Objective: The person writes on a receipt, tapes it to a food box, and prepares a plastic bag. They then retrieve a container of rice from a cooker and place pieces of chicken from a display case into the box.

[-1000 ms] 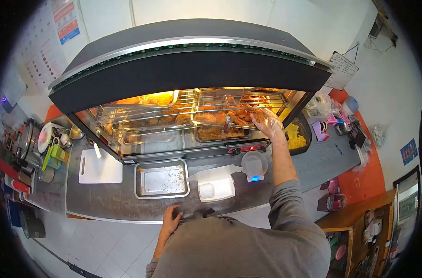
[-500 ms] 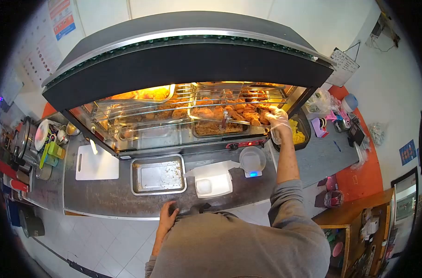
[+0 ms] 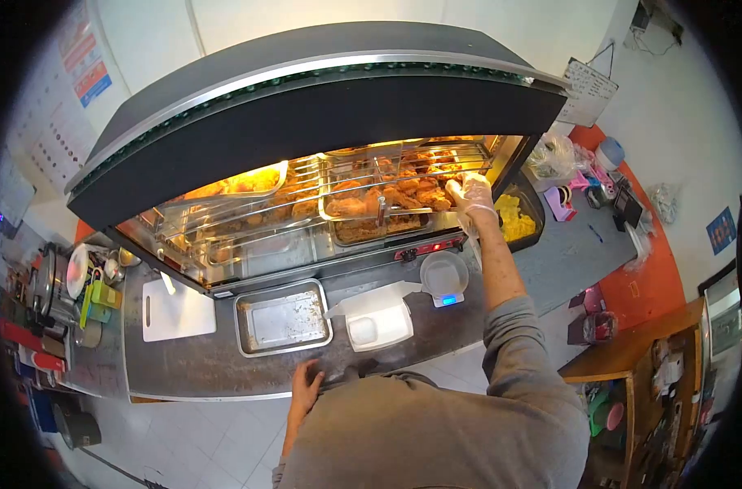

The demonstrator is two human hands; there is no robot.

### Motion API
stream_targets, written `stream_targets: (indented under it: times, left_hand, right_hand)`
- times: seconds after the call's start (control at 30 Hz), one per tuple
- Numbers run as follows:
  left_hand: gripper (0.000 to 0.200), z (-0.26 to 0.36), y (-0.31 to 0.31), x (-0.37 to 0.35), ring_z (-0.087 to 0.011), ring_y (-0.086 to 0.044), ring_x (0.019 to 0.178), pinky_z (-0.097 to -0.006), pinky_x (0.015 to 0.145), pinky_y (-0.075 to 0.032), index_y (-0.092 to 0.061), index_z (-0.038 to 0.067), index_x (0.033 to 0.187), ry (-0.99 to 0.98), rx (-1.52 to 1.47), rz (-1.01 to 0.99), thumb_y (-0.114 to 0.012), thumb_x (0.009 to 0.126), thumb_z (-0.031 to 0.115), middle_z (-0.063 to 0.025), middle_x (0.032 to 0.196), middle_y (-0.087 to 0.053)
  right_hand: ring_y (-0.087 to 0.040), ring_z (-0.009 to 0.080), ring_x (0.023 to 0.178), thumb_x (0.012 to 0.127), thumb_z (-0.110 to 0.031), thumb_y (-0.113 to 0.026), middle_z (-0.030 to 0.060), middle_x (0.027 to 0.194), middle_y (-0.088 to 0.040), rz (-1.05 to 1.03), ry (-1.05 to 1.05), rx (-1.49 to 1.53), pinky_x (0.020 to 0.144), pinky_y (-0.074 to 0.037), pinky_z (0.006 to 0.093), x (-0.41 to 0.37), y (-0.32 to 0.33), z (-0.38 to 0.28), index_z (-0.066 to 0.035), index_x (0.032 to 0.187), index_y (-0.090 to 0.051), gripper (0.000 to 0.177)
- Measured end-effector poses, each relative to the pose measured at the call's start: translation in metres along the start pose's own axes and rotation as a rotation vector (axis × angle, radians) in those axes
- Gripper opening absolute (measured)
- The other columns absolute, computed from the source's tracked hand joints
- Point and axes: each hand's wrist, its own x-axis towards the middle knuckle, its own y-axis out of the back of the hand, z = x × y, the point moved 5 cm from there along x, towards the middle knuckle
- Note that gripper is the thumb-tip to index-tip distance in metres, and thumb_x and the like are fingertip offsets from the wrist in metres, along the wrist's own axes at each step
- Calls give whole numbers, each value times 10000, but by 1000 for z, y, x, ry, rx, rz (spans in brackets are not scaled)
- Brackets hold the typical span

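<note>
My right hand, in a clear plastic glove, reaches into the right end of the lit display case. Its closed fingers are at the edge of the fried chicken on the rack; what they hold is too small to name. My left hand hangs at the counter's front edge, bare, fingers curved with a gap between them, holding nothing. Before the case lie an empty metal tray, an open white takeaway box with a small cup inside, and a scale bearing a round plastic container.
A white cutting board lies at the left of the counter, with utensils beyond it. To the right of the case stands a black tray of yellow food. Plastic bags and a pen are farther right.
The view has tilted and shifted slightly. My right hand has stayed by the chicken, its fingers a little further over the tray's edge. My left hand remains near the counter edge.
</note>
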Motion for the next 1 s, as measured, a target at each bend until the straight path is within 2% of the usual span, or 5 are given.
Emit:
stream_targets:
  times: [0.27, 0.47, 0.5, 0.6, 1.0]
  left_hand:
    - [371, -7, -8, -7, -278, -578, 1004, -370, 861, -460, -611, 70, 1172, 109, 25, 17, -710, 820, 130, -137, 1087, -602]
    - [375, 14, -17, -9, -287, -588, 1012, -382, 847, -472, -615, 75, 1177, -1, 73, 36, -711, 821, 144, -137, 1087, -611]
    - [379, 15, -18, -12, -291, -594, 1003, -381, 844, -477, -615, 74, 1179, 55, 75, 56, -713, 820, 146, -136, 1084, -612]
    - [383, 13, -20, -21, -292, -603, 974, -380, 828, -485, -616, 72, 1181, 130, 85, 119, -714, 820, 153, -135, 1078, -613]
    - [378, 8, -41, -30, -213, -597, 961, -339, 714, -487, -621, 94, 1183, 212, 51, 168, -721, 827, 175, -97, 1075, -620]
  right_hand:
    - [-620, 322, 1043, 878, -229, -515, 173, 1011, -669, -26, 441, -160, 875, -477, 440, 7, -1, -41, -172, 1210, -598, 346]
    - [-660, 340, 968, 841, -246, -496, 150, 1100, -679, -740, 14, 236, 776, -523, 460, 67, -112, -28, -60, 1115, -619, 354]
    - [-644, 352, 966, 884, -362, -485, 166, 1086, -675, -822, 71, 178, 788, -501, 455, 22, 13, -87, -47, 1089, -633, 404]
    - [-633, 358, 956, 896, -505, -470, 187, 1049, -671, -403, 389, 161, 806, -486, 456, 16, 6, -117, -57, 1101, -643, 522]
    - [-593, 397, 1003, 868, -578, -523, 231, 1053, -649, -465, 590, 320, 881, -452, 474, 29, -3, -181, -39, 1184, -598, 629]
